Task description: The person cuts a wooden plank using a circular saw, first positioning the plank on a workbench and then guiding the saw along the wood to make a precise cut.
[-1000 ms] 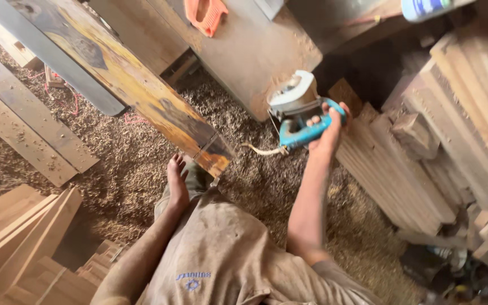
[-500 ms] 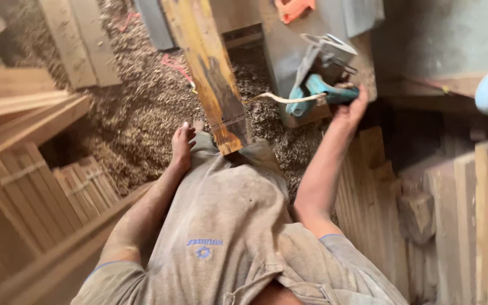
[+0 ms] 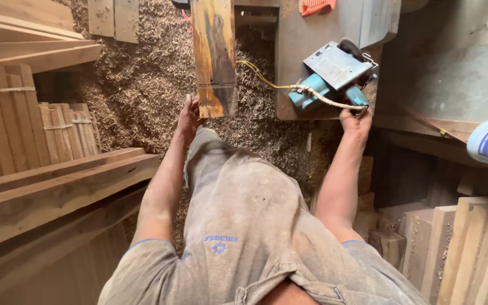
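Nearest the camera, the person's dusty grey-brown shirt (image 3: 244, 237) fills the lower centre. Both bare arms extend away toward 12 o'clock.

Left hand (image 3: 189, 116): its grip is closed around the near-left corner of the plank (image 3: 214, 56), fingers wrapped on the edge. The plank is a thick, flat board with yellow and dark stains and a crosswise line near its end. It runs straight away toward 12 o'clock above the floor.

Right hand (image 3: 357, 117): its grip is pressed around the blue handle of the power planer (image 3: 334, 76), at 1 o'clock. The planer lies tipped so that its flat grey metal sole faces up. It rests at the near edge of the counter (image 3: 306, 34), a smooth grey-brown slab. A pale cord (image 3: 278, 85) loops from the tool toward the plank.

Step in hand, as judged: steadying the plank end while taking up the planer. The next move calls for a firm hold on the handle, the sole turned down, and the cord kept off the board.

Farther out, coarse wood shavings (image 3: 142, 79) cover the floor. Bundled slats (image 3: 7, 118) stand at 9 o'clock; an orange object (image 3: 316, 5) lies at the counter's far end.
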